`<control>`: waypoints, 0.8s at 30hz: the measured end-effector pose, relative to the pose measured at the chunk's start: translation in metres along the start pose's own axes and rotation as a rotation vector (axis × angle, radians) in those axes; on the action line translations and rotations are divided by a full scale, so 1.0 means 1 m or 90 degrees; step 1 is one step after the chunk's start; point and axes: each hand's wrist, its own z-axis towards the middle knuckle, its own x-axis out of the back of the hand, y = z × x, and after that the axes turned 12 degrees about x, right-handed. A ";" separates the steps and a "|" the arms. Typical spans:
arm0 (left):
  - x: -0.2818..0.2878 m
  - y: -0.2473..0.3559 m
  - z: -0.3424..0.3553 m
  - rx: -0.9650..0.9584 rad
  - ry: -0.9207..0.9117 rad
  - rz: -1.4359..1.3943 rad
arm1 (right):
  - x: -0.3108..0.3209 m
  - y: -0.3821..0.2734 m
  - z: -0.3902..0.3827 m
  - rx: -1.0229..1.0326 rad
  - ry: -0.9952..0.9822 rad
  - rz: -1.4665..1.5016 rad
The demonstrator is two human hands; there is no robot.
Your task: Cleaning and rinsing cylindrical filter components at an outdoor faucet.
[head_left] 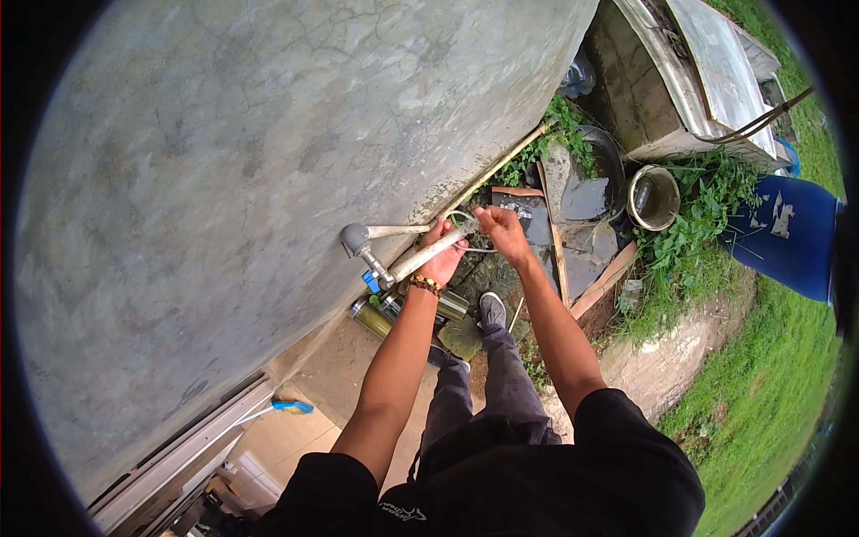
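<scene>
My left hand (442, 261), palm up with a beaded bracelet at the wrist, is closed around the far end of a pale tube (412, 263). The tube's near end sits at a metal tap (375, 266) with a blue handle, fed from a grey pipe elbow (355, 238). At the tube's far end, my right hand (504, 233) pinches with thumb and finger. A thin white cord (476, 250) loops around there between both hands. Exactly what lies between the right fingertips is too small to tell.
A grey wall (242, 134) rises at left. Metallic cylinders (369, 317) lie below the tap. Farther off are a black basin (595, 188) of water, a dirty bucket (654, 199), wooden strips (604, 279) and a blue barrel (780, 234). A blue brush (293, 406) lies at lower left.
</scene>
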 end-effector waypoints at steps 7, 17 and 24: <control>-0.010 0.001 0.006 0.033 0.041 0.280 | 0.005 -0.028 -0.005 0.014 -0.005 -0.145; 0.009 -0.005 0.010 0.103 0.008 0.291 | -0.005 -0.018 -0.001 0.044 -0.046 -0.033; -0.006 0.002 0.008 0.082 0.010 0.200 | -0.006 -0.023 -0.004 -0.018 -0.073 -0.017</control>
